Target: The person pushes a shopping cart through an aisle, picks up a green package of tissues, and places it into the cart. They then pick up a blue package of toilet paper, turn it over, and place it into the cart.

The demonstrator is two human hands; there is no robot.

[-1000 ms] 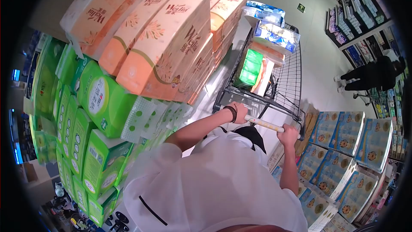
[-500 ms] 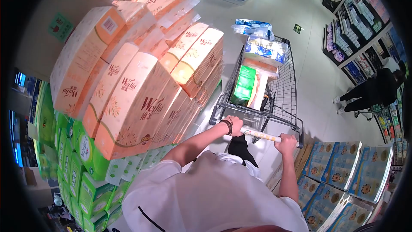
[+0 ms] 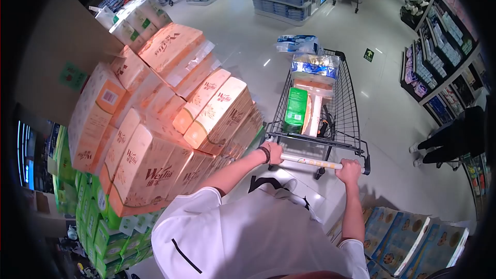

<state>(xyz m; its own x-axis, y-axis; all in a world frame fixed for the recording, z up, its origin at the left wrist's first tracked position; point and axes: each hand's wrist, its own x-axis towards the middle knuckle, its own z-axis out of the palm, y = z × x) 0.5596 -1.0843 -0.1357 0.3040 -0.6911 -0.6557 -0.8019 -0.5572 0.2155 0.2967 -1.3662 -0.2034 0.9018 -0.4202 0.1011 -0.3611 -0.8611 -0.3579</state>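
Observation:
Both my hands grip the light-coloured handle [image 3: 310,161] of a black wire shopping cart [image 3: 347,101]. My left hand [image 3: 272,153], with a dark bracelet at the wrist, is wrapped round the handle's left end. Near the right end, my right hand [image 3: 349,171] is closed on the same bar. Inside the cart lie a green pack [image 3: 296,109], white and orange packs beside it, and a blue-and-white pack [image 3: 316,68] farther forward. Another blue-and-white plastic pack [image 3: 298,44] sits at the cart's front end.
On the left rises a tall stack of orange tissue packs [image 3: 175,175], with green packs [image 3: 109,240] below. Blue diaper-like packs [image 3: 398,237] stand low on the right. A person in black [image 3: 454,134] is at the right shelves [image 3: 439,36]. A display stand [image 3: 281,1] is ahead.
The cart and I have moved forward along the aisle. The orange stack and blue packs have shifted back in view, and more of the shop ahead shows. Both hands remain on the handle.

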